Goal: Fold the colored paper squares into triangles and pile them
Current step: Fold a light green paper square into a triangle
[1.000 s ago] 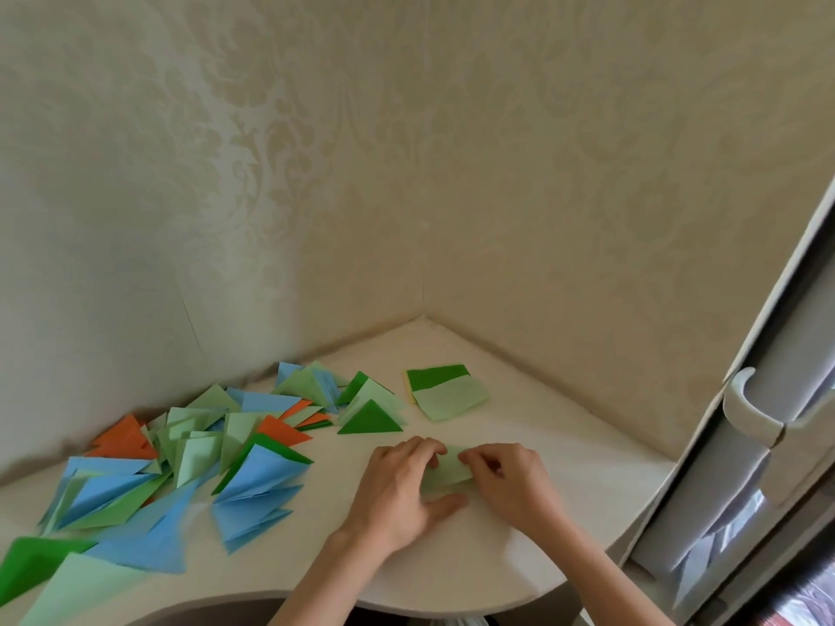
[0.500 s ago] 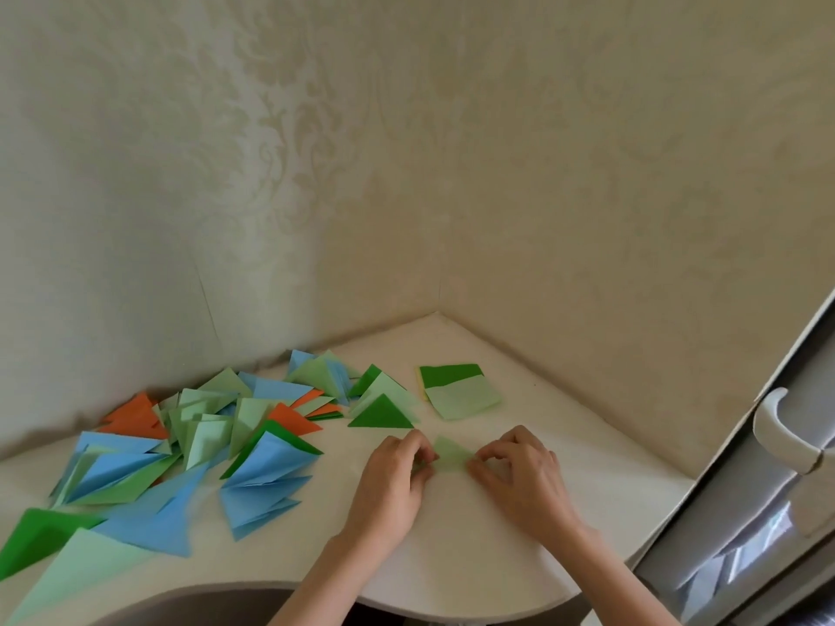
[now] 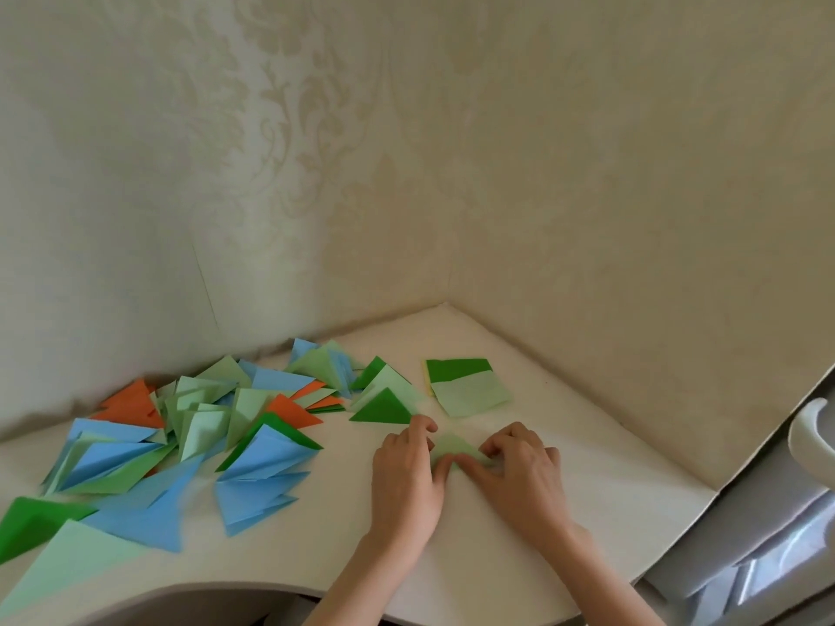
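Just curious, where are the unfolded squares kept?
The small stack of squares lies on the table near the wall corner, beyond both hands, right of the folded triangles.

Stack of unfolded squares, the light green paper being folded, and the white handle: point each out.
stack of unfolded squares [image 3: 470, 393], head view, light green top sheet.
light green paper [image 3: 452, 446], head view, part showing between the hands.
white handle [image 3: 809, 433], head view, curved grip.

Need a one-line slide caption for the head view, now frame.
Both hands, left and right, press a light green paper on the table, folded triangles piled leftward.
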`<state>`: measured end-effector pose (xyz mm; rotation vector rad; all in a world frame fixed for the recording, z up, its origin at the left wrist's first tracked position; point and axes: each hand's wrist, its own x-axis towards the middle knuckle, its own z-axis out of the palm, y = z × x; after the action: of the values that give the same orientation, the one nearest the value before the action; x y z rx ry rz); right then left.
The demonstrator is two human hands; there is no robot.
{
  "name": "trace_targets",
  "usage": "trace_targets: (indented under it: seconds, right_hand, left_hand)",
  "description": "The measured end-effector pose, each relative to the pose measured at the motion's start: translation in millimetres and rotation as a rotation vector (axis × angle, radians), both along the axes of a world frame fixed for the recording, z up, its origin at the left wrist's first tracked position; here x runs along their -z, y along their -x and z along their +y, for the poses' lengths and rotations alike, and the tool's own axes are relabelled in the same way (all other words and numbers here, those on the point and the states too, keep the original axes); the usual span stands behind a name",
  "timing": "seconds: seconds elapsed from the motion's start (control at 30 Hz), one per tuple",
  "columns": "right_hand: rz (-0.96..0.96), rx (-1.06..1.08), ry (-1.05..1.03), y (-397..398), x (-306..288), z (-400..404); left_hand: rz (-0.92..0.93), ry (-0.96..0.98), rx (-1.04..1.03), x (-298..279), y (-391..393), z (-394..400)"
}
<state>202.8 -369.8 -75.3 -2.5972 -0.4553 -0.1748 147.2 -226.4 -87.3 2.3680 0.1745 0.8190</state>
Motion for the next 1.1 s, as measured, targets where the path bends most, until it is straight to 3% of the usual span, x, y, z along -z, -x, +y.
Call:
trace_targets:
  seconds: [0.23, 0.6, 0.9, 1.1]
  right_hand:
    - [-0.005, 0.032, -0.083, 0, 2, 0]
    - [0.119, -0.002, -0.146, -1, -6, -4]
    - [0.018, 0.004, -0.137, 6, -2, -4]
    - [0.012, 0.013, -0.108, 4, -1, -4]
  left_hand:
    - [0.021, 0.042, 0.038, 2, 0, 5]
    - [0.162, 0.265, 0.13, -3, 4, 28]
    - [0.181, -0.029, 0.046, -15, 12, 10]
    - [0.311, 0.142, 0.002, -21, 2, -2]
